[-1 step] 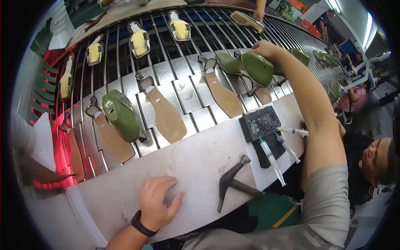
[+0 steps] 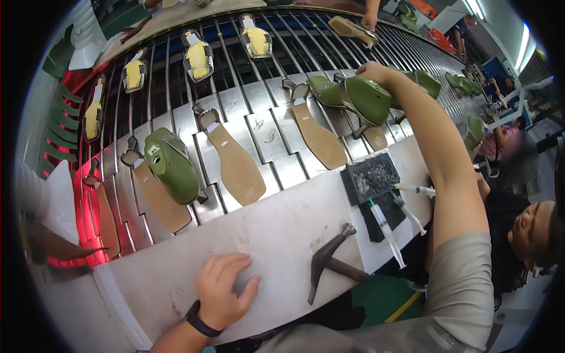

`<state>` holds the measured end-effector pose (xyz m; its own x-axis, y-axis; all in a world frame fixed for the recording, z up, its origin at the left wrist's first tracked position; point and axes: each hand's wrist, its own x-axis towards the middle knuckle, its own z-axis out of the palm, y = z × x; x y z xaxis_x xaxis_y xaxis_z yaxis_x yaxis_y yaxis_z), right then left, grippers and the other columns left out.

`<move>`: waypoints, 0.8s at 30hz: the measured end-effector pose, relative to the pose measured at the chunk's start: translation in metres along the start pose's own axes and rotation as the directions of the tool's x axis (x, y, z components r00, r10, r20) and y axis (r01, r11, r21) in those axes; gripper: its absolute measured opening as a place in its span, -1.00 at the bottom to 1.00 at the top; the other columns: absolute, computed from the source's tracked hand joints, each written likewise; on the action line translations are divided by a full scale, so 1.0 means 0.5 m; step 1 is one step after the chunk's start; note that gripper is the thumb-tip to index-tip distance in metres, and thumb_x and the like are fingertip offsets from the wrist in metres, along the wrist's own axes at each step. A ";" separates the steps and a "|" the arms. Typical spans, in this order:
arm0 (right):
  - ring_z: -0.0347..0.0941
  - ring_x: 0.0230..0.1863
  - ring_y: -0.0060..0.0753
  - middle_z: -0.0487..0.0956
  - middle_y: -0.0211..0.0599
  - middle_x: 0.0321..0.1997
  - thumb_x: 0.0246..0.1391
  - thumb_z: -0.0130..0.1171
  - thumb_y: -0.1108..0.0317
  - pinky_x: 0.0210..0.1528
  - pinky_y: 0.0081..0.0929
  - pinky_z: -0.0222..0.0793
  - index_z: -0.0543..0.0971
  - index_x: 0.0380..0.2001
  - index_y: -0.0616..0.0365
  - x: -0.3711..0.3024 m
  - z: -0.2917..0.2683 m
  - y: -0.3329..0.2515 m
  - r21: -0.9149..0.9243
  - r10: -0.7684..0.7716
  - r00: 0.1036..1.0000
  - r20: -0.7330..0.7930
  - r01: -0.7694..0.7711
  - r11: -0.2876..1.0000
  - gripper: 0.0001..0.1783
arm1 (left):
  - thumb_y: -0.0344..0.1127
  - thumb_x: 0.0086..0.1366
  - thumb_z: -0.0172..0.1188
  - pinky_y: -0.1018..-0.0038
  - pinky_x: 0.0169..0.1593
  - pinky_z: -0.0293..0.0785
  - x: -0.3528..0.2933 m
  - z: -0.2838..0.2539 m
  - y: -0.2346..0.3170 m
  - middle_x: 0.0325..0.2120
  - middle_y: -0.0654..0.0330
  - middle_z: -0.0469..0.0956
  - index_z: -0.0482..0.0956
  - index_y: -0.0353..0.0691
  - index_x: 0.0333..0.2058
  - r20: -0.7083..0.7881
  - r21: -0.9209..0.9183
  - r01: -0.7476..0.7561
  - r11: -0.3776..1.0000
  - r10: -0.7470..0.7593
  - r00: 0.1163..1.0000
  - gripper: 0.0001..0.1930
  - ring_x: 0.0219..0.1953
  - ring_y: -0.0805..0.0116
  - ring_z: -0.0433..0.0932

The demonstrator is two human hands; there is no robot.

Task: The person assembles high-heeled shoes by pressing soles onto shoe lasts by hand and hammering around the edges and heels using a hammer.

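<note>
Room: a shoe workshop; a pale table (image 2: 282, 235) runs along a slatted metal conveyor (image 2: 259, 123), with other workers at the far and right edges.
Left hand (image 2: 222, 289): lies flat on the near table, palm down, fingers spread and holding nothing; a dark watch (image 2: 199, 320) sits on the wrist.
Hammer (image 2: 329, 262): lies on the table just right of that hand, head toward the conveyor.
Syringes (image 2: 388, 226): several lie near the hammer, some across a black pad (image 2: 372, 176) at the table's far edge.
Near slats: a green shoe (image 2: 172, 165) on its last, with flat tan soles (image 2: 235, 162) lying on both sides of it.
Right hand (image 2: 372, 73): reaches well out over the conveyor; it meets the far side of a green heeled shoe (image 2: 359, 97). The fingers are hidden behind the shoe, so I cannot tell whether they are closed on it.
Shoe position: tilted on its side over the slats, heel pointing down and toward the table, beside another tan sole (image 2: 318, 132).
Handling: probably light and stiff on its last, with a smooth upper that could slip; the thin heel looks the weakest part. The body around the last seems the safer hold, not the heel.
Far slats: yellow-filled soles (image 2: 199, 56) in a row; another person's hand (image 2: 369, 20) rests by a tan shoe (image 2: 350, 28).
</note>
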<state>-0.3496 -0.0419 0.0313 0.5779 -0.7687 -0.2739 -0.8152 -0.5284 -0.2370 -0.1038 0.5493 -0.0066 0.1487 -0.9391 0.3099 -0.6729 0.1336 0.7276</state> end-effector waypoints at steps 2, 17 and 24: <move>0.67 -0.23 -0.09 0.72 0.05 -0.30 -0.05 0.39 0.08 -0.05 -0.21 0.54 0.76 -0.24 0.28 0.045 0.032 -0.003 -0.007 0.036 0.999 -0.014 -0.036 0.999 -0.55 | -0.42 -0.02 0.43 0.26 -0.20 0.53 -0.011 -0.006 -0.002 -0.21 0.04 0.68 0.62 -0.29 -0.24 0.011 -0.009 0.001 1.000 -0.001 1.000 -0.68 -0.24 0.05 0.62; 0.67 -0.12 0.03 0.72 -0.02 -0.25 -0.04 0.42 0.08 0.02 -0.17 0.55 0.73 -0.27 0.10 0.210 -0.003 -0.454 -0.221 -0.246 0.797 -0.552 0.145 0.965 -0.64 | -0.33 -0.07 0.49 0.36 -0.27 0.57 -0.005 -0.034 -0.008 -0.26 0.25 0.69 0.69 -0.16 -0.31 0.057 -0.011 0.046 0.999 -0.045 0.997 -0.71 -0.30 0.22 0.64; 0.38 0.36 0.18 0.44 0.13 0.33 -0.41 0.50 -0.53 0.34 0.22 0.25 0.24 0.45 0.04 0.374 0.177 -0.540 0.037 0.022 0.868 -0.495 -0.004 0.999 0.42 | -0.33 0.06 0.42 0.23 -0.17 0.54 -0.013 -0.055 -0.009 -0.22 0.14 0.66 0.65 -0.22 -0.23 0.014 -0.141 0.068 0.988 -0.067 0.998 -0.72 -0.22 0.10 0.62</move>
<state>-0.0182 -0.0112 -0.0385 0.4655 -0.8576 0.2188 -0.8157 -0.5116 -0.2700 -0.0818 0.5635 0.0052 0.1829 -0.9503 0.2521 -0.5522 0.1129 0.8260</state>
